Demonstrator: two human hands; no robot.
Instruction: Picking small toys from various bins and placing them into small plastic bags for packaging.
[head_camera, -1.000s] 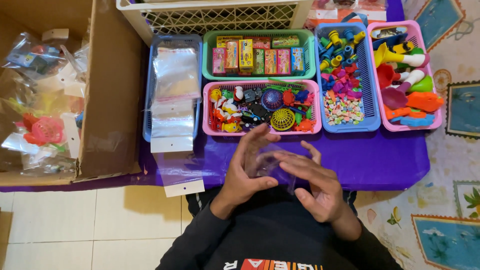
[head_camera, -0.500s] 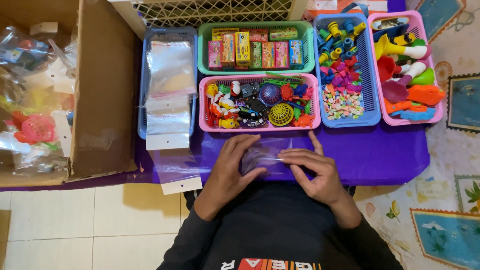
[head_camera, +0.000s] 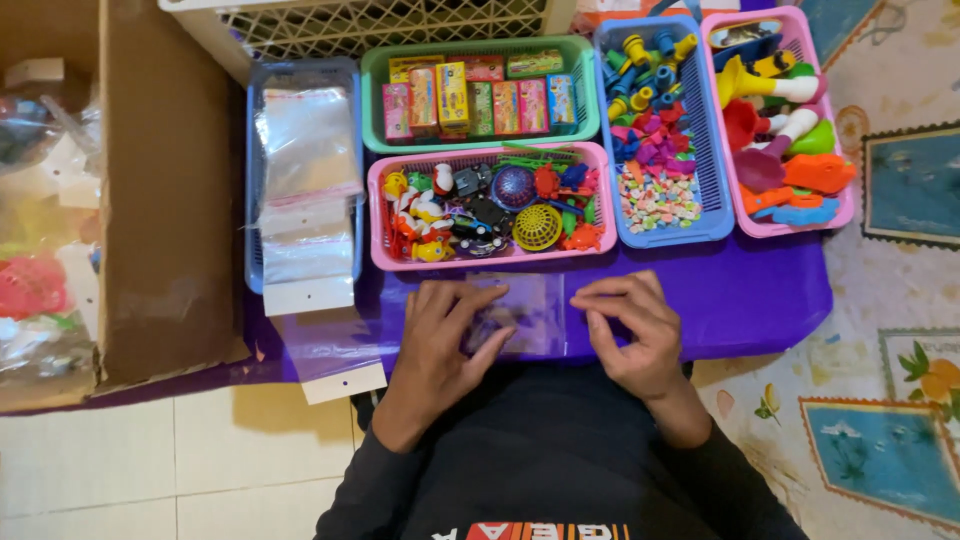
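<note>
The clear plastic bag now lies flat on the purple bench (before, both hands gripped it); left hand presses it, fingers spread, right hand curled loosely beside it, off the bag

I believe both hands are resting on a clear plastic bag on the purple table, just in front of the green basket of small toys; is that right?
Not quite: the basket just beyond the clear plastic bag is pink, not green; the green one holds small boxes, further back. The head view shows it. The left hand and right hand do rest on the bag on the purple table.
</note>
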